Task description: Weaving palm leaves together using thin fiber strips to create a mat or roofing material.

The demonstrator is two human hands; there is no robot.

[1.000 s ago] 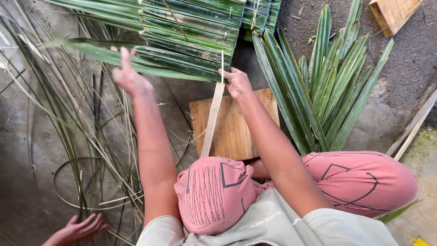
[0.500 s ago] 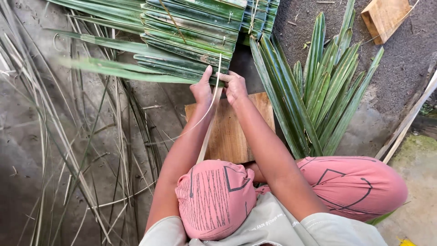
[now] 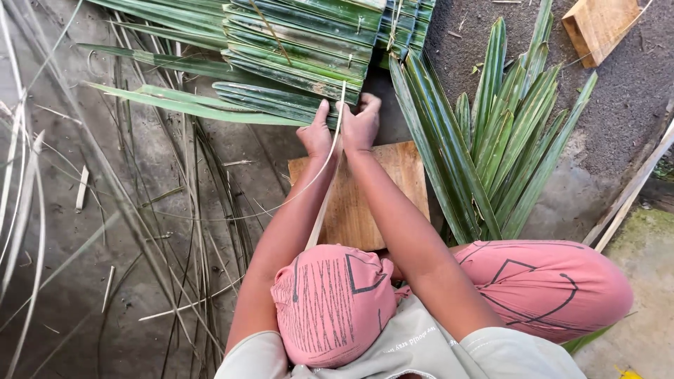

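Green palm-leaf panel, folded fronds layered w/ pale strip running down from its near edge. Wooden board just below panel. Left hand & right hand side by side, both pinching panel's near edge.

I see bare forearms running out to the left grip and the right grip, with no rings, bands or gloves on them. The shirt is pale grey-green with short sleeves and faint small print. The trousers are salmon pink with thin dark line drawings on both knees.
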